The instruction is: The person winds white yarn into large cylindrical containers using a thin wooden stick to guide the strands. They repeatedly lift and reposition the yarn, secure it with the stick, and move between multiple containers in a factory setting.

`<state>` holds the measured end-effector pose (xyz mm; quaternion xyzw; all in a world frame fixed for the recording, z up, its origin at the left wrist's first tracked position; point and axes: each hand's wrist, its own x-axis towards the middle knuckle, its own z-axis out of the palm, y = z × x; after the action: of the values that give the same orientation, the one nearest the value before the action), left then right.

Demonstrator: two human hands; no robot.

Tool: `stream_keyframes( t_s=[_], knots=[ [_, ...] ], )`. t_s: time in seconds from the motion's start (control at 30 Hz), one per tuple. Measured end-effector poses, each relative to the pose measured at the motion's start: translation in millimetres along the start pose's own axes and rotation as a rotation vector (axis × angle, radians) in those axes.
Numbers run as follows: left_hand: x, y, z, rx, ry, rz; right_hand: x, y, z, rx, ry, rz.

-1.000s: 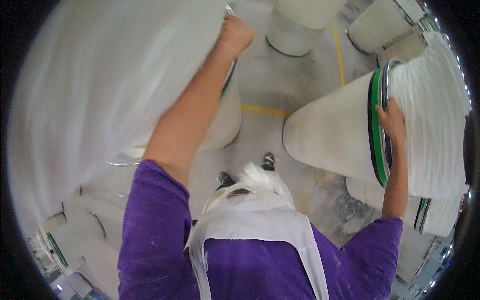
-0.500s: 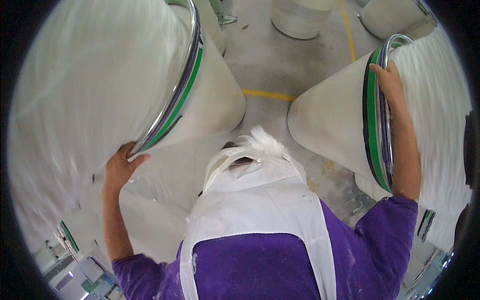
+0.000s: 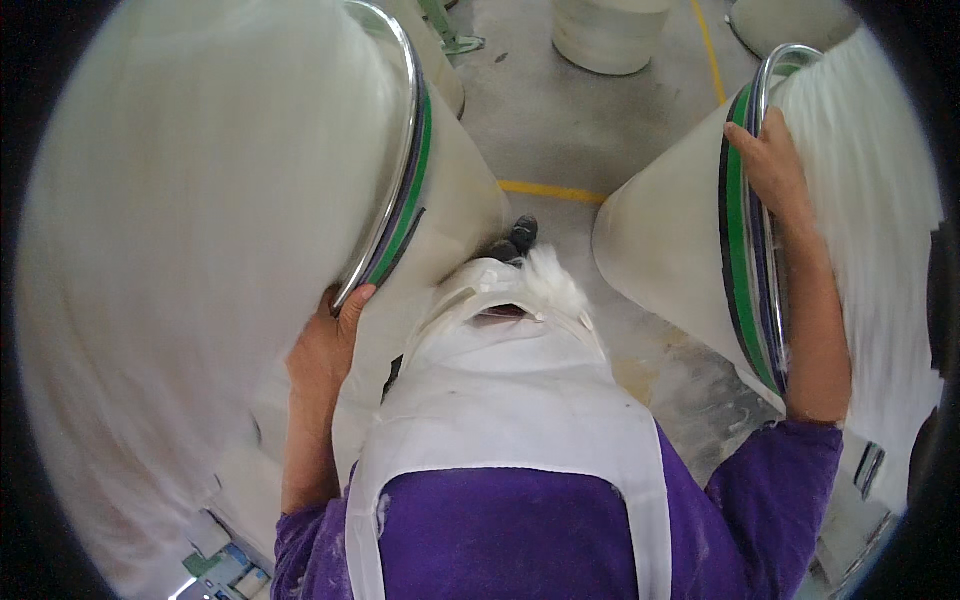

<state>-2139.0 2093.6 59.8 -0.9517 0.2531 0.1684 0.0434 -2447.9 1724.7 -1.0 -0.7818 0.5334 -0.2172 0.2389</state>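
My left hand (image 3: 325, 345) is closed on the metal rim of a large cream sliver can (image 3: 465, 190), its thumb over the edge. White fibre sliver (image 3: 200, 200) fills that can and spreads over the left of the view, partly blurred. On the right, my right hand (image 3: 780, 170) is closed round the rim of a second sliver can (image 3: 665, 220), thumb on the green-striped outer side. White sliver (image 3: 850, 190) also fills this can and lies alongside my forearm. Both cans appear tilted, their bases toward the middle.
Between the cans a yellow line (image 3: 555, 190) runs across the grey floor. Other cream cans (image 3: 610, 35) stand beyond, one at upper right (image 3: 790, 25). A green metal foot (image 3: 460, 43) is at the top. White fluff (image 3: 555, 285) sticks out of my apron (image 3: 500, 410).
The left can and my left hand have moved right, closer to my body. The right can has shifted slightly in view, with my right hand still on its rim. A dark shoe now shows.
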Motion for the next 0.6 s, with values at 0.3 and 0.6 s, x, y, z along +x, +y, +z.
stream_keyframes(
  t_s=[0.3, 0.6],
  knots=[
    [37, -42, 9, -0.168, 0.115, 0.019, -12, -9, -2, 0.009, 0.036, 0.072],
    [132, -141, -20, -0.041, 0.353, 0.024, -23, 9, -8, 0.571, -0.096, 0.328]
  ],
)
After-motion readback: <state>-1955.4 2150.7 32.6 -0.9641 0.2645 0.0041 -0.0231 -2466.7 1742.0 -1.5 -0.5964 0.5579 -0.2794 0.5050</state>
